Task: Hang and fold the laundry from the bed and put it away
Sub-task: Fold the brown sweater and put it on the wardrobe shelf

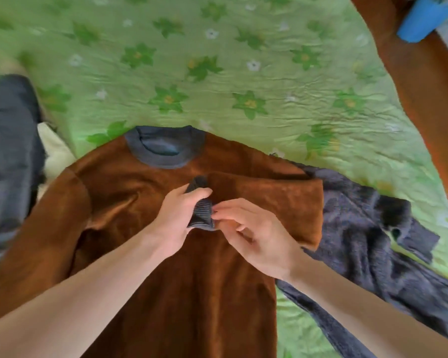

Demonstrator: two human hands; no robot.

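Sweater [166, 254]: brown, grey collar at top, lying flat on the bed, centre to lower frame; right sleeve folded in across the chest.
Cuff [201, 208]: grey ribbed end of that folded sleeve, centre frame, atop the sweater's chest.
Left hand [177, 218]: comes in from lower left; fingers curled round the cuff, gripping it.
Right hand [256, 236]: comes in from lower right; thumb + fingertips pinch the cuff's right edge, other fingers loosely bent.
Hands: close together, both clamped on the same cuff, nearly touching.
Grey garment [367, 228]: dark, fuzzy, crumpled at right of frame, just beside the sweater, partly under its edge.
Dark cloth [8, 151]: bluish-grey, left edge of frame, blurred; can't tell what item.
Bed [217, 60]: green sheet w/ flower print, wrinkled, fills upper half of frame.
Pale cloth [55, 148]: cream patch, left, betw. dark cloth and sweater.
Wood frame [424, 86]: orange-brown, runs down upper right.
Blue thing [424, 19]: upper right corner, blurred, can't tell what.
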